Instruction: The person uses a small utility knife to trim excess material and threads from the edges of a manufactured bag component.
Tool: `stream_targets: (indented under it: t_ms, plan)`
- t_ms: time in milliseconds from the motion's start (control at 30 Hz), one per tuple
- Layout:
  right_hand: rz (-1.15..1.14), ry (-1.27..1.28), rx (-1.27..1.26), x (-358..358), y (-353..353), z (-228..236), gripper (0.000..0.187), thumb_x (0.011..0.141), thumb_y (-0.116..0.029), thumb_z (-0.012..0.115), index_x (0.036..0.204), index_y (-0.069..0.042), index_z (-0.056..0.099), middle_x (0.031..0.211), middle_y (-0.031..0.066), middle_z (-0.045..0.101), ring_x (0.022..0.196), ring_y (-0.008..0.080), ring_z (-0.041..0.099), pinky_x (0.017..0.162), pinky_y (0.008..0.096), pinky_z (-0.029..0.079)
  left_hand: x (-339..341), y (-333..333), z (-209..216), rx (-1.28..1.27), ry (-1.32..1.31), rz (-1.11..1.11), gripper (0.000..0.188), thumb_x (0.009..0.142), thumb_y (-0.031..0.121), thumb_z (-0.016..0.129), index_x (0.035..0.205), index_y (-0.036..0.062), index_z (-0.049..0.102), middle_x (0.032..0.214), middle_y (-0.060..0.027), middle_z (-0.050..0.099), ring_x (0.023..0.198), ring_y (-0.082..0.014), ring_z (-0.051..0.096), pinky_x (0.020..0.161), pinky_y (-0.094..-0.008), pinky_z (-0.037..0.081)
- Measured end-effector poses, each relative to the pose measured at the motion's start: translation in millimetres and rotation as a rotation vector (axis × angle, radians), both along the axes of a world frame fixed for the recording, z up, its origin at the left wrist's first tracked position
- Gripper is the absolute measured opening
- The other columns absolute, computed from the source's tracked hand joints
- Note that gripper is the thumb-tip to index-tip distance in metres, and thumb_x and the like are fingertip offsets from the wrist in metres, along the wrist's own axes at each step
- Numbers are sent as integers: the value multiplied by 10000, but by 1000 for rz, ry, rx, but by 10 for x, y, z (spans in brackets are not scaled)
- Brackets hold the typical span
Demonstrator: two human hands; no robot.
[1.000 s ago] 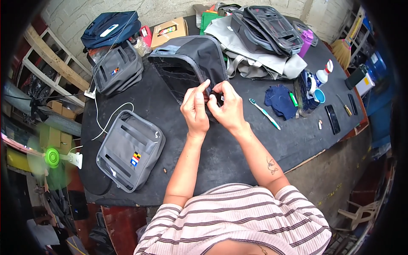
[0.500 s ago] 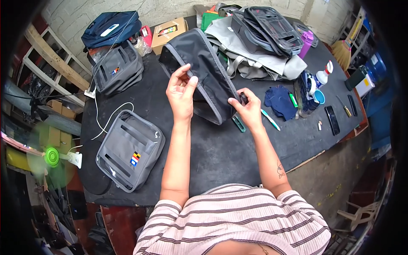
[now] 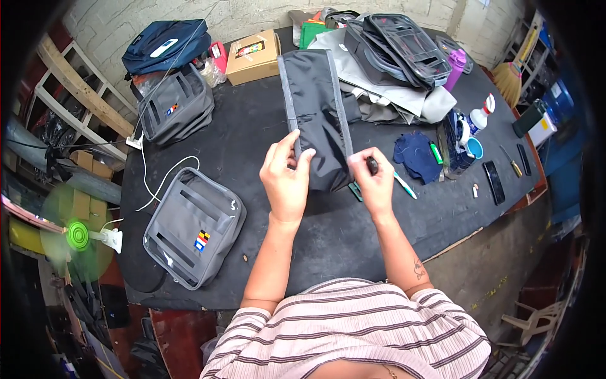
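Observation:
Between my hands a black fabric bag (image 3: 319,107) with grey edging stands up over the table, one long panel facing me. My left hand (image 3: 285,180) pinches its left edging between thumb and fingers. My right hand (image 3: 375,183) is closed at the right edging, low down; the rounded end of a small black-handled tool (image 3: 372,165) pokes out of the fist, its working end hidden. Left of my left forearm lies a grey bag (image 3: 196,221) with a clear panel and a coloured flag patch. A similar grey bag (image 3: 177,104) rests farther back.
Grey bags and fabric (image 3: 398,54) are piled at the back right, beside a purple bottle (image 3: 454,68). A cardboard box (image 3: 252,57) stands at the back. To the right are a navy cloth (image 3: 418,156), a spray bottle (image 3: 481,115) and a phone (image 3: 494,182). A fan (image 3: 77,234) spins at left.
The black bag has turned, so its long panel now faces me more upright. My left hand has shifted right and down, while the right has moved down slightly and closed around the tool.

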State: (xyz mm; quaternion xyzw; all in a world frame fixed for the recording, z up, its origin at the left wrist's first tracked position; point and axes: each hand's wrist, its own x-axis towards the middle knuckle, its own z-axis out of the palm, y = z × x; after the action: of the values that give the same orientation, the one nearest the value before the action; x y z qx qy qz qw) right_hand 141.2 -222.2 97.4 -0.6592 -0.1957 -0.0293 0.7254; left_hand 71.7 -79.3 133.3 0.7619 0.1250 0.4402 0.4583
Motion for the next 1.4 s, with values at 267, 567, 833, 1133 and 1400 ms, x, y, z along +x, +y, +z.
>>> stream_targets:
  t_ms: [267, 567, 833, 1133, 1400]
  plan:
    - [-362, -217, -841, 466, -449, -1069, 415, 828, -168, 681, 1148, 9, 484, 1086, 229, 497, 1003, 407, 499, 874, 491, 416, 274, 298, 86, -187, 51, -115, 309, 796, -42, 689, 1104, -14, 693, 771, -98, 641, 660, -121, 572, 635, -271, 487]
    - [-214, -234, -1036, 383, -410, -1126, 201, 792, -72, 681, 938, 36, 595, 981, 246, 580, 891, 429, 592, 806, 499, 488, 481, 293, 30, 283, 52, 233, 66, 840, -94, 544, 883, -46, 537, 739, -197, 612, 653, -319, 605, 646, -354, 477]
    - [-280, -235, -214, 475, -117, 310, 154, 997, -64, 445, 1090, -2, 551, 916, 169, 602, 783, 293, 604, 706, 377, 489, 441, 324, -107, -48, 87, 42, 89, 957, 6, 451, 887, -20, 500, 725, -76, 503, 662, -145, 452, 640, -295, 421]
    - [-142, -756, -556, 282, 328, 527, 286, 728, -119, 762, 975, -69, 627, 855, 97, 531, 737, 296, 601, 643, 396, 478, 417, 278, -87, -84, 45, 22, 149, 994, 86, 488, 879, -6, 515, 720, -33, 472, 677, -105, 409, 628, -276, 401]
    - [-169, -748, -464, 295, 385, 480, 229, 706, -86, 758, 894, -68, 629, 800, 73, 521, 726, 259, 599, 635, 383, 490, 428, 277, -127, -116, 11, 1, 165, 1008, 111, 487, 882, 8, 516, 710, 9, 447, 645, -73, 374, 573, -255, 363]
